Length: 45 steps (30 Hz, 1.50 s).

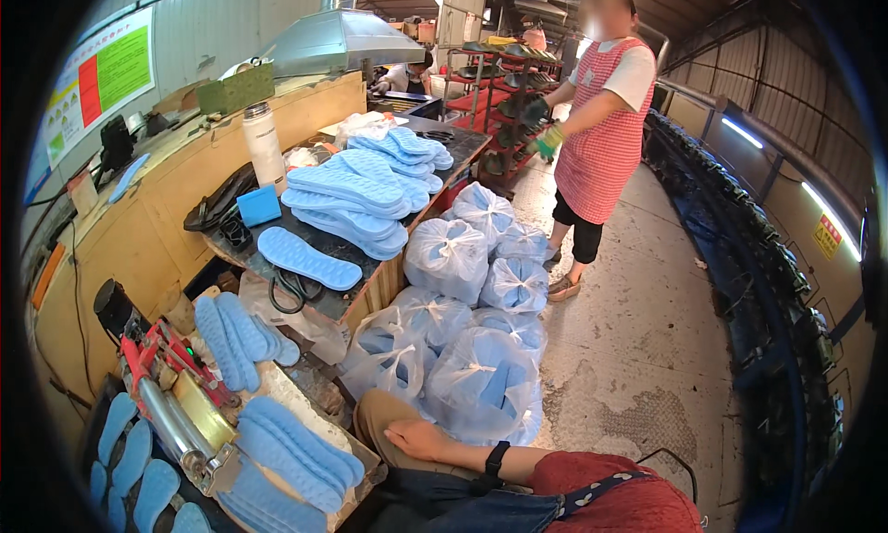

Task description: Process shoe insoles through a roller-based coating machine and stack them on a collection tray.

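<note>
My right hand [418, 439] rests on my knee in brown trousers [375, 422], holding nothing, its fingers lying loosely over the leg. A dark watch band circles that wrist. My left hand is out of view. Left of my knee, light blue insoles [301, 452] lie stacked on a worn bench top, with another stack [236, 334] behind them. Beside these stands a machine with red arms and metal cylinders [176, 413]. More blue insoles [129, 459] are spread at its near left side.
Knotted clear bags of blue insoles [486, 376] are piled beyond my knee. A dark table [338, 303] carries insole piles [356, 186], a white bottle [265, 144] and a blue box [259, 205]. A person in a red checked apron [606, 126] stands by red racks [476, 93]. Machinery [731, 246] lines the right.
</note>
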{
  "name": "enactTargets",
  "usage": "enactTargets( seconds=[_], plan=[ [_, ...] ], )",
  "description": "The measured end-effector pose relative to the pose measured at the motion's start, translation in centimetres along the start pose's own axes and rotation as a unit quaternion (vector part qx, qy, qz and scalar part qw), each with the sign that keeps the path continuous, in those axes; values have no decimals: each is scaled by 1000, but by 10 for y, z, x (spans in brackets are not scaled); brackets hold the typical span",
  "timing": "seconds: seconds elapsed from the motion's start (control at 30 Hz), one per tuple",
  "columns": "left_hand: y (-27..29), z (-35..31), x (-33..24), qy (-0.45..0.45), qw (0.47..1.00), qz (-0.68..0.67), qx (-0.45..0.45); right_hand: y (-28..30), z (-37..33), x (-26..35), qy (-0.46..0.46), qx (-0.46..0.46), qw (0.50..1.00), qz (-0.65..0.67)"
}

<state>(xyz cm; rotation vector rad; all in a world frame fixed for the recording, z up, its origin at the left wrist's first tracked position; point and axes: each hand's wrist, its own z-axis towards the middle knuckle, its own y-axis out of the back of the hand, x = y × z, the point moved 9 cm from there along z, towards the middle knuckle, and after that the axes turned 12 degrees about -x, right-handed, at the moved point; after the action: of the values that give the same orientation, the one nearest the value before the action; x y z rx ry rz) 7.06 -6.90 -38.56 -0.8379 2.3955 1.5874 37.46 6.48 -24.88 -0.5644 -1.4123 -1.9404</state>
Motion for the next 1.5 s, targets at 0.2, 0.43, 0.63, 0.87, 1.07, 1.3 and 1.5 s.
enactTargets(
  seconds=[0.2, 0.43, 0.63, 0.87, 1.07, 1.3, 1.5],
  plan=[
    [1, -6, 11, 13, 1000, -7, -5, -1, 3, -11, -6, 3, 1000, -11],
    [-21, -69, 136, 99, 994, -19, -28, -19, 0, 2, 20, 35, 999, -17],
    [-85, -160, 236, 114, 993, 33, -3, -7, -6, -40, -98, 33, 985, 141],
    [125, -199, 88, 76, 952, 85, -283, 27, 63, 55, -66, 44, 973, 218],
    [255, -165, -61, -103, 878, -54, -464, -27, 89, 170, 197, 35, 965, 167],
    [270, -29, -85, -98, 815, 87, -565, -101, 79, 207, 286, -20, 958, 2],
    [238, 43, -45, 22, 843, 117, -524, -111, 79, 176, 212, 2, 977, -36]
  ],
)
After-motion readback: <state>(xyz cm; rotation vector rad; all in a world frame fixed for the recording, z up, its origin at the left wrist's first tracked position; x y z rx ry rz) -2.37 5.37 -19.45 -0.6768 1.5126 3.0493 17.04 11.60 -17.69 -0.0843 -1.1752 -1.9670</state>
